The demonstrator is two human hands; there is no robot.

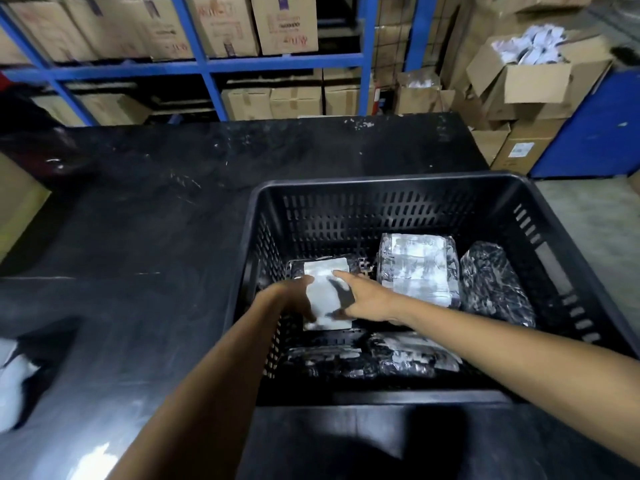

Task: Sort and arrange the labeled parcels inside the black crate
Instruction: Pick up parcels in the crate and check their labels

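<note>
Black crate [408, 188] sits on the dark worktop [145, 209], right of centre. Both hands are inside it, on one parcel with a white label [325, 296] at the left side of the crate floor. Left hand [294, 299] curls over the parcel's left edge, fingers [306, 284] partly closed on it. Right hand [367, 299] lies flat on the label, fingers [341, 275] spread and extended, pressing rather than gripping. Second labeled parcel [419, 265] lies just beside, toward the back; a dark wrapped parcel [491, 285] lies against the right wall. More wrapped parcels [374, 358] line the near wall. Blue shelving [207, 67] with cartons stands behind.
</note>
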